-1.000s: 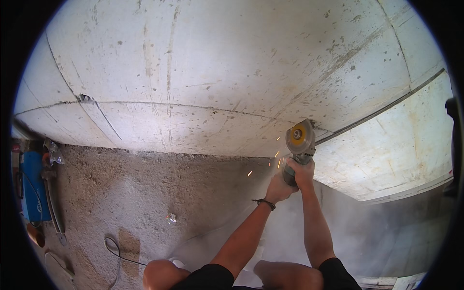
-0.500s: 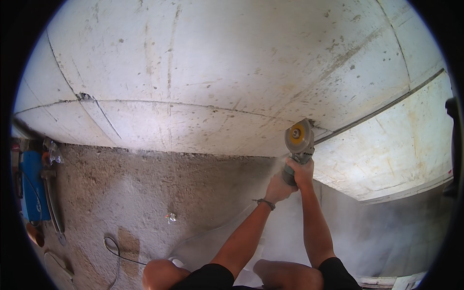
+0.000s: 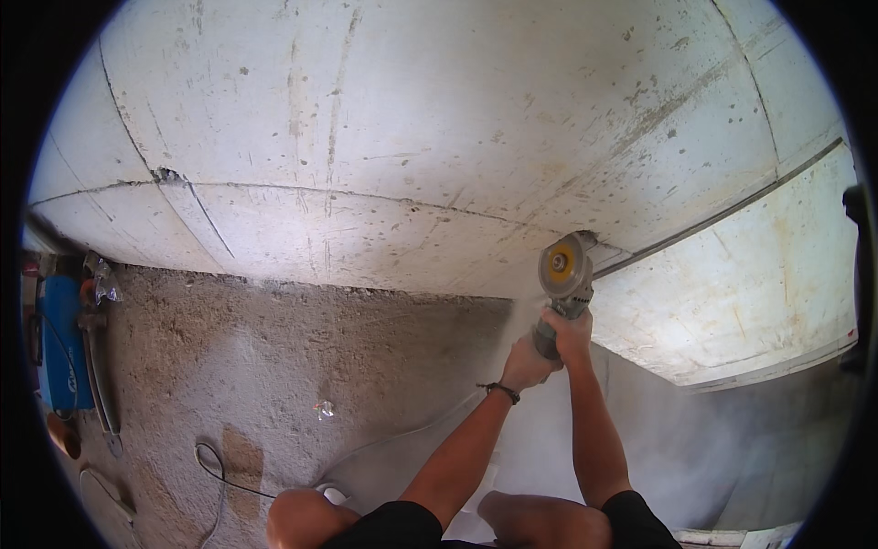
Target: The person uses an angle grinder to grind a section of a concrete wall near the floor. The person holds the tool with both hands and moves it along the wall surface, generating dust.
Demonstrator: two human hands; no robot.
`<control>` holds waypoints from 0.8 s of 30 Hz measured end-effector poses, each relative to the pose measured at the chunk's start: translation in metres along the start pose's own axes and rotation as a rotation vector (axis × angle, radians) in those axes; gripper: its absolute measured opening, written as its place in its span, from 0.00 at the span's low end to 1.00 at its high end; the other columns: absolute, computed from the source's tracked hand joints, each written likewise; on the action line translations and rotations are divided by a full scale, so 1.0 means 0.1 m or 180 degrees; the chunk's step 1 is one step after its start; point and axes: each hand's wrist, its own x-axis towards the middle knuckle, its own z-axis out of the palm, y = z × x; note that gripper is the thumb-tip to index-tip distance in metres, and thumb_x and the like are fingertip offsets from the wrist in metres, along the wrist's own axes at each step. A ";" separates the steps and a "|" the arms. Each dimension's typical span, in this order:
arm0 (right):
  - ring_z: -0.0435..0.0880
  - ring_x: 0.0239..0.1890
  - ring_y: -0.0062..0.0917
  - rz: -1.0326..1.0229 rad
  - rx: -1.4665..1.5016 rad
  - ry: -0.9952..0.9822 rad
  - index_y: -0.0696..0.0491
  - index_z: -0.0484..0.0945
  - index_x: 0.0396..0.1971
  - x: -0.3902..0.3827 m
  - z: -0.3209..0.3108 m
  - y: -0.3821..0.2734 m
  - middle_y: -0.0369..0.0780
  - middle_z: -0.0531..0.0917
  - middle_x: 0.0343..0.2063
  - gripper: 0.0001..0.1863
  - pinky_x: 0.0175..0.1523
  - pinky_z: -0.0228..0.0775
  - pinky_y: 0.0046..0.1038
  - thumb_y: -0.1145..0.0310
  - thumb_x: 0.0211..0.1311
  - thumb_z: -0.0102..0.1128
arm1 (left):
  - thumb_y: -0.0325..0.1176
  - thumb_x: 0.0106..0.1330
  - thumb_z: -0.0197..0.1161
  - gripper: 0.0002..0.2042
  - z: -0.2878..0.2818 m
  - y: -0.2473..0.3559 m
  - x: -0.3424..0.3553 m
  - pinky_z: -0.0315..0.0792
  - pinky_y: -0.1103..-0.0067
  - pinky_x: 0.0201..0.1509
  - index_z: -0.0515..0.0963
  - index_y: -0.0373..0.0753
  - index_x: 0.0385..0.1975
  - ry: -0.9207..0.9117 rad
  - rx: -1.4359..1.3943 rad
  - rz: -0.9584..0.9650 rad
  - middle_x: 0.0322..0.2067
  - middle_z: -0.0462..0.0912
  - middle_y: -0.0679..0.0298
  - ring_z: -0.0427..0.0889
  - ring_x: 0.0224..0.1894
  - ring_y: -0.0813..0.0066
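Note:
My two hands are closed round the body of an angle grinder (image 3: 572, 302). My left hand (image 3: 528, 365) wraps the rear of the body, a dark band on its wrist. Farther forward, near the grinder's head, my right hand (image 3: 572, 335) grips it. The disc (image 3: 561, 264), grey with a yellow centre, has its upper edge at a chipped notch in the pale wall (image 3: 412, 240), close to where two seams meet. Dust streams back from the disc past my left hand. Whether the disc is spinning cannot be told.
At the far left a blue case (image 3: 62, 343) stands on the rough floor (image 3: 302, 357), with a long-handled tool (image 3: 102, 384) beside it. A black cable (image 3: 219, 471) loops near my knee. Crumpled foil (image 3: 324, 409) lies on the floor. Dust hazes the lower right.
The view has shifted slightly. The grinder and both hands stay almost in place at the notch, the disc sitting marginally lower against the wall.

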 end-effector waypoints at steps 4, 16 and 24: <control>0.84 0.35 0.23 0.0028 -0.0001 0.0020 0.60 0.81 0.38 -0.03 0.02 -0.04 0.39 0.86 0.33 0.19 0.43 0.76 0.28 0.68 0.47 0.77 | 0.37 0.43 0.78 0.28 0.05 -0.11 0.03 0.79 0.72 0.43 0.78 0.36 0.47 0.0179 0.0036 0.0231 0.36 0.87 0.58 0.87 0.37 0.68; 0.83 0.34 0.22 -0.0015 0.0121 -0.0012 0.59 0.81 0.38 0.03 0.03 0.05 0.38 0.86 0.33 0.18 0.43 0.75 0.28 0.68 0.47 0.76 | 0.36 0.42 0.79 0.29 -0.01 -0.12 0.08 0.78 0.74 0.48 0.78 0.38 0.48 0.0062 0.0106 0.0137 0.40 0.86 0.61 0.85 0.41 0.71; 0.83 0.34 0.22 0.0013 0.0137 0.0025 0.59 0.81 0.38 0.02 0.06 0.01 0.37 0.86 0.33 0.19 0.43 0.75 0.28 0.68 0.47 0.77 | 0.35 0.42 0.79 0.29 -0.01 -0.12 0.09 0.78 0.73 0.47 0.78 0.37 0.47 0.0080 0.0059 0.0168 0.39 0.87 0.59 0.86 0.40 0.69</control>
